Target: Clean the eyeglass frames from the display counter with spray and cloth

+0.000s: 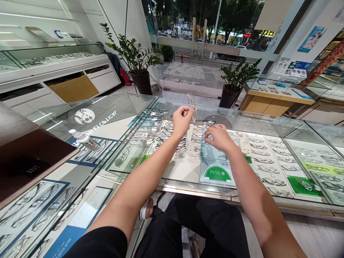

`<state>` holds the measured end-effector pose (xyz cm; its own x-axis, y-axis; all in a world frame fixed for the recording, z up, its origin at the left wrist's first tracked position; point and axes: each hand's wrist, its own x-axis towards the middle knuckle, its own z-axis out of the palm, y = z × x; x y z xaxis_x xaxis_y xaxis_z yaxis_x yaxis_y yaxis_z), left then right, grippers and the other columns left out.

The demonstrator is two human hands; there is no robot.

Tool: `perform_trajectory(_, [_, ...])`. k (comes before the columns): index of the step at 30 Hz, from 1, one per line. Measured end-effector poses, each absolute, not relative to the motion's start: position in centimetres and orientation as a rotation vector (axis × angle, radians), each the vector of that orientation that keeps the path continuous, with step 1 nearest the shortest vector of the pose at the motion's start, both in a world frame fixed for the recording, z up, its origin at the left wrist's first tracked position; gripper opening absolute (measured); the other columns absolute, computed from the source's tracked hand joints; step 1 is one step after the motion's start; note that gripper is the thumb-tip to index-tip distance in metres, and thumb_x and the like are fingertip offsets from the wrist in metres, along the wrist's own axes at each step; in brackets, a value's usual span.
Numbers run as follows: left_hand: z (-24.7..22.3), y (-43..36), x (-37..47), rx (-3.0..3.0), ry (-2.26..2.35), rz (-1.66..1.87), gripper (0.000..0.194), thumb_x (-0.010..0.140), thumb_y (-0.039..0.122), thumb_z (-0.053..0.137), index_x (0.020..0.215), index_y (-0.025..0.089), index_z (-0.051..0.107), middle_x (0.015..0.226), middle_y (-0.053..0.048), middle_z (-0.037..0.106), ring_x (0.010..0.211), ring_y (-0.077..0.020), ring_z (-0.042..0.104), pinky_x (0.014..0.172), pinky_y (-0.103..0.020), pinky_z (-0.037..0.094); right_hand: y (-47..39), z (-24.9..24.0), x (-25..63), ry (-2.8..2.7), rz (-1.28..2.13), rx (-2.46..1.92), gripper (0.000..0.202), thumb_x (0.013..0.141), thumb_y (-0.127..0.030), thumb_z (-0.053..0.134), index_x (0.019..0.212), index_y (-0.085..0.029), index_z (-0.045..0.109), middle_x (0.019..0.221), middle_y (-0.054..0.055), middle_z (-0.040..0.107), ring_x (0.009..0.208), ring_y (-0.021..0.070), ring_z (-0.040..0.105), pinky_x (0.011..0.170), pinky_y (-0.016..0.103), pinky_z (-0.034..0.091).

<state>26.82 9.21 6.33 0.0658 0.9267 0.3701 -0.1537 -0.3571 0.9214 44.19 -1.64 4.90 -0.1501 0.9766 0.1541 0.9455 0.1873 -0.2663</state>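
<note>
My left hand [183, 121] is raised over the glass counter, its fingers pinched on a pair of eyeglasses [194, 110] with a thin frame, held up on edge. To its right, my right hand [218, 137] hovers above the counter, fingers loosely curled and apart, with nothing visible in them. Rows of eyeglasses [172, 138] lie around and below both hands, seemingly under or on the glass; I cannot tell which for those nearest. A light-blue display card [216, 166] with a green half-round label [218, 173] lies below my right hand. Beside that wrist is a beige cloth-like piece [244, 143].
A white spray bottle [85, 139] stands on the glass at left, beside a dark brown panel [32, 157]. More eyeglasses [264, 160] fill the case at right. Potted plants [141, 80] stand beyond the counter, with a red fire extinguisher [125, 77] nearby.
</note>
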Motion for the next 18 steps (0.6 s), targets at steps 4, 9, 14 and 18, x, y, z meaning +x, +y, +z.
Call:
perform_trajectory(4, [6.5, 9.0, 26.9, 1.43, 0.812, 1.444, 0.014, 0.081, 0.03, 0.071, 0.079, 0.018, 0.064, 0.064, 0.007, 0.03, 0.057, -0.0097, 0.027, 0.055, -0.025, 0.025, -1.4, 4.6, 44.3, -2.171, 0.112, -1.811, 0.014, 0.091, -0.02, 0.067, 0.082, -0.024, 0.076, 0.104, 0.005, 0.081, 0.114, 0.0289, 0.062, 0.118, 0.055, 0.025])
perform_trajectory(9, [6.5, 8.7, 26.9, 1.544, 0.787, 1.406, 0.012, 0.083, 0.028, 0.068, 0.079, 0.018, 0.063, 0.065, 0.006, 0.033, 0.059, -0.0105, 0.03, 0.059, -0.026, 0.028, -1.0, 4.1, 44.3, -2.16, 0.082, -1.812, 0.013, 0.092, -0.021, 0.066, 0.085, -0.024, 0.077, 0.1, 0.007, 0.08, 0.114, 0.0298, 0.061, 0.118, 0.056, 0.025])
perform_trajectory(14, [6.9, 7.8, 26.7, 1.904, 0.731, 1.302, 0.009, 0.086, 0.026, 0.065, 0.08, 0.019, 0.064, 0.067, 0.004, 0.041, 0.065, -0.0127, 0.038, 0.064, -0.027, 0.032, -0.8, 4.2, 45.2, -2.048, 0.087, -1.739, 0.013, 0.09, -0.024, 0.066, 0.097, -0.024, 0.076, 0.117, 0.007, 0.078, 0.116, 0.0303, 0.062, 0.112, 0.053, 0.032])
perform_trajectory(18, [7.7, 6.6, 26.2, 2.227, 0.542, 1.063, 0.006, 0.084, 0.02, 0.062, 0.082, 0.019, 0.067, 0.077, 0.001, 0.061, 0.072, -0.0145, 0.05, 0.07, -0.029, 0.038, -0.5, 4.7, 47.0, -1.574, -0.045, -1.757, 0.023, 0.086, -0.018, 0.057, 0.101, -0.024, 0.074, 0.106, 0.007, 0.074, 0.106, 0.0292, 0.062, 0.098, 0.046, 0.042])
